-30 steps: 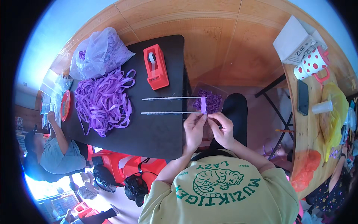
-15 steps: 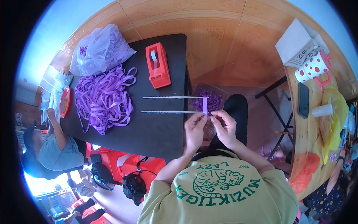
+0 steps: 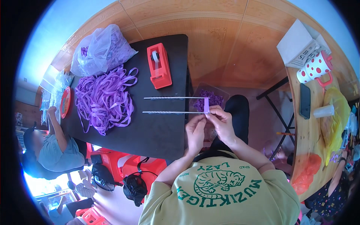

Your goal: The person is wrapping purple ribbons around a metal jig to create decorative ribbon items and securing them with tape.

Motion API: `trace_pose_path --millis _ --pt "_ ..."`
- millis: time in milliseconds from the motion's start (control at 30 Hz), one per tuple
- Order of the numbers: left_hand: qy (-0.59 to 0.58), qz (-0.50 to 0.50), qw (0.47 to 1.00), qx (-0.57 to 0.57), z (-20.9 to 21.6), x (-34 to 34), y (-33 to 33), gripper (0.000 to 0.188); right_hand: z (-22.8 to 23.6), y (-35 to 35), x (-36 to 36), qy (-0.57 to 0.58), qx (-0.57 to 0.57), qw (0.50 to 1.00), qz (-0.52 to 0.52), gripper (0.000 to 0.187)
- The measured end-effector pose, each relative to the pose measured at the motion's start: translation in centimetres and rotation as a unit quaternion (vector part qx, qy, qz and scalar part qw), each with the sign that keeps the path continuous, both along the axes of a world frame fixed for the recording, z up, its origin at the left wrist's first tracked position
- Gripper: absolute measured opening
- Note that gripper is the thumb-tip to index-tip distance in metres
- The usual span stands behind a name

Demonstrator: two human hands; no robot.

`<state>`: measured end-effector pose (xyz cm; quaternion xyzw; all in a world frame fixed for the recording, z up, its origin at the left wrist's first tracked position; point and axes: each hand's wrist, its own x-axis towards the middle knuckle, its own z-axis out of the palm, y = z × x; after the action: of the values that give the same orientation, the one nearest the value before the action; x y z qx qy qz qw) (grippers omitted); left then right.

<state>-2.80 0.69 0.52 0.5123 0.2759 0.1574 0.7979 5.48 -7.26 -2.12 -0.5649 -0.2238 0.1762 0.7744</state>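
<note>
At the right-hand edge of the black table (image 3: 157,138), two slender metal rods, the far rod (image 3: 168,98) and the near rod (image 3: 168,112), lie roughly parallel, set apart from each other, with their ends projecting past the edge. A purple ribbon strip (image 3: 206,105) spans the gap between these projecting ends, just in front of the person. The right hand (image 3: 223,125) is positioned at the near end of the strip; its thumb and forefinger are pinched on the ribbon beside the tip of the near rod. The left hand (image 3: 195,133) is located just beside it, thumb and forefinger tips brought together below the near rod; whether they grip ribbon cannot be told, as the contact point is too small. Beneath the rod ends, a clear container (image 3: 224,91) holds short purple pieces (image 3: 205,93). On the table, a red tape dispenser (image 3: 159,67) stands beyond the far rod. To its left lies a loose heap of purple ribbon (image 3: 105,101), with a translucent plastic bag (image 3: 103,50), containing more purple material, directly behind it. To the person's right, a wooden table (image 3: 304,138) supports a dark phone (image 3: 305,101), a red-dotted mug (image 3: 315,67) and a yellow plastic bag (image 3: 333,112).
</note>
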Motion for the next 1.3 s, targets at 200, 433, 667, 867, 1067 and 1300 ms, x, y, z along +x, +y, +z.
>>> trace_pose_path --millis 200,433,667,867,1067,1300 --pt "-0.094 0.155 0.983 0.042 0.2 1.1 -0.8 0.015 1.5 -0.7 -1.8 0.141 -0.024 0.989 0.044 0.006" --pt "-0.056 0.062 0.996 0.008 0.3 0.7 -0.4 0.008 0.8 -0.7 -2.6 0.092 -0.026 0.995 0.026 0.007" --pt "-0.05 0.071 0.996 -0.024 1.2 0.7 -0.5 0.008 2.4 -0.9 -2.9 0.122 -0.033 0.991 0.038 0.008" --pt "-0.047 0.08 0.994 -0.049 0.9 0.5 -0.3 0.007 1.9 -0.7 -3.0 0.131 -0.023 0.99 0.039 0.008" --pt "-0.069 0.067 0.988 -0.117 1.4 0.4 -0.2 0.01 3.0 -1.3 -2.6 0.101 -0.043 0.993 0.052 0.008" --pt "-0.082 0.061 0.984 -0.142 2.9 0.3 -0.1 0.011 3.8 -3.0 1.3 -0.044 -0.082 0.995 -0.031 0.011"
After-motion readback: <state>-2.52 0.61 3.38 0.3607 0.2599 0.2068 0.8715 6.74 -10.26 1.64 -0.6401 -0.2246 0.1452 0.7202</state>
